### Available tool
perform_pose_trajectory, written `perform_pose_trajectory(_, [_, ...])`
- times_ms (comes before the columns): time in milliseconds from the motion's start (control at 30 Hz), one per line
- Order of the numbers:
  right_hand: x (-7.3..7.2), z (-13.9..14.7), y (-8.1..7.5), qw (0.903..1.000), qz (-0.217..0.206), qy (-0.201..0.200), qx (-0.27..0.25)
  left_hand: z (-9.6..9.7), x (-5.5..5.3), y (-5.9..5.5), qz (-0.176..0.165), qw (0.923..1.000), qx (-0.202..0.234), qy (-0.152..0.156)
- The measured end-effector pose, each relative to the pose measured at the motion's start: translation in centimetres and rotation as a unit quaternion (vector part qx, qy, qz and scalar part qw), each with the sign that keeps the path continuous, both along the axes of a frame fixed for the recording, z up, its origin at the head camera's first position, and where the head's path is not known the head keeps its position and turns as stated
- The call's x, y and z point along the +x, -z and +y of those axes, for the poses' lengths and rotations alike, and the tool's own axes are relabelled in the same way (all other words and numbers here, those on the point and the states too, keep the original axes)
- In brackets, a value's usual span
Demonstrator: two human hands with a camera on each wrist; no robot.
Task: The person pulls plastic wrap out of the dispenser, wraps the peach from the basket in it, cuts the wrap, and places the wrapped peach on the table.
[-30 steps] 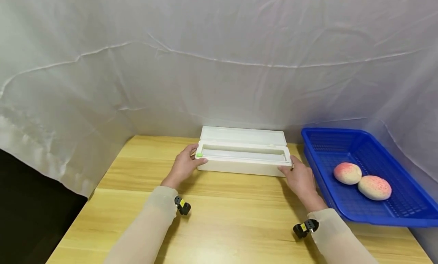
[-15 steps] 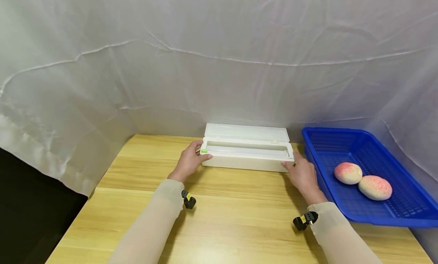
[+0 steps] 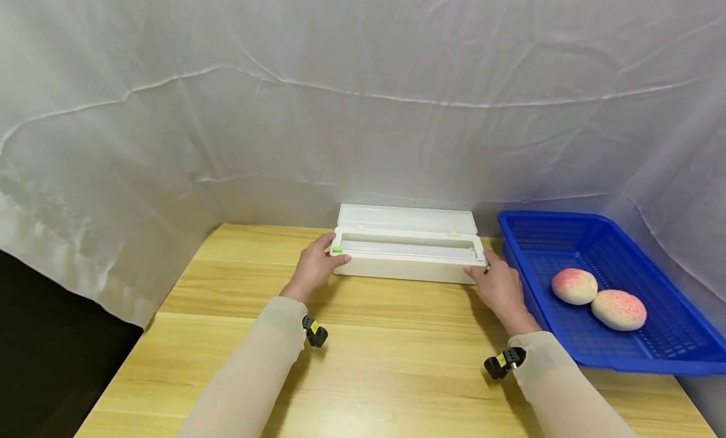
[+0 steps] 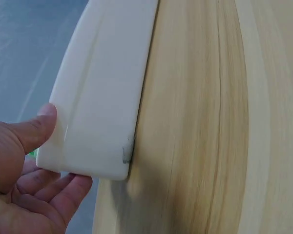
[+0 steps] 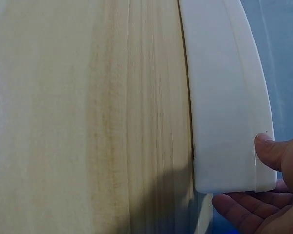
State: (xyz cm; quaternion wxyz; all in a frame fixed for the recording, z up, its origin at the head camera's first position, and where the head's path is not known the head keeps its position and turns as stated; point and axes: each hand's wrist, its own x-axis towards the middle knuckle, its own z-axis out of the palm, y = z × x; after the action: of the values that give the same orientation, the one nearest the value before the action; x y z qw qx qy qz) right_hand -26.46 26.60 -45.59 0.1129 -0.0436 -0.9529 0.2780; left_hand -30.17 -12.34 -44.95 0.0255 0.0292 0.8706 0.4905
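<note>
A long white plastic wrap dispenser (image 3: 405, 269) lies at the back of the table. Its lid (image 3: 407, 219) is raised and leans back towards the cloth. Inside the long slot a pale roll (image 3: 405, 249) shows, and a small green slider (image 3: 337, 249) sits at the left end. My left hand (image 3: 313, 268) grips the left end, thumb on the front face and fingers round the end face. At the opposite end my right hand (image 3: 499, 287) holds it the same way. In the left wrist view a dark scuff (image 4: 128, 150) marks the dispenser's lower corner.
To the right stands a blue plastic basket (image 3: 539, 318) holding two pink-and-cream peaches (image 3: 575, 286), close beside my right hand. A grey cloth (image 3: 363, 142) hangs behind the wooden table (image 3: 363, 362) and along both sides. Something black (image 3: 51, 350) fills the lower left.
Both hands have slid the dispenser back towards the cloth and slightly right. Over the last half second it has hardly moved. The basket and peaches stay put.
</note>
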Motion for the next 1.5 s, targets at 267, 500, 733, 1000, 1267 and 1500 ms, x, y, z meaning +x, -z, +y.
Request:
perform_pose_trajectory(267, [0.1, -0.4, -0.1, 0.9995, -0.027, 0.011, -0.006, -0.1, 0.3, 0.2, 0.008, 0.9999, -0.007, 0.001])
perform_pose_trajectory(500, [0.3, -0.9, -0.6, 0.9985, -0.042, 0.034, -0.006, 0.1, 0.5, 0.2, 0.02, 0.9998, 0.001, -0.01])
perform_pose_trajectory(733, [0.5, -0.8, -0.5, 0.999, -0.029, 0.033, -0.005, -0.1, 0.5, 0.1, 0.021, 0.9997, -0.011, -0.002])
perform_pose_trajectory(1000, [0.2, -0.7, -1.3, 0.9997, -0.008, -0.006, 0.022, -0.6, 0.1, -0.4, 0.069, 0.9854, -0.148, 0.05])
perform_pose_trajectory(1267, [-0.2, -1.1, -2.4, 0.9982, -0.021, -0.046, 0.031, 0.3, 0.0, -1.2, 0.078, 0.9634, -0.236, 0.101])
perform_pose_trajectory(1500, [-0.4, -1.0, -2.3, 0.9975, -0.023, -0.054, 0.038, 0.8, 0.0, -1.3, 0.072, 0.9554, -0.265, 0.108])
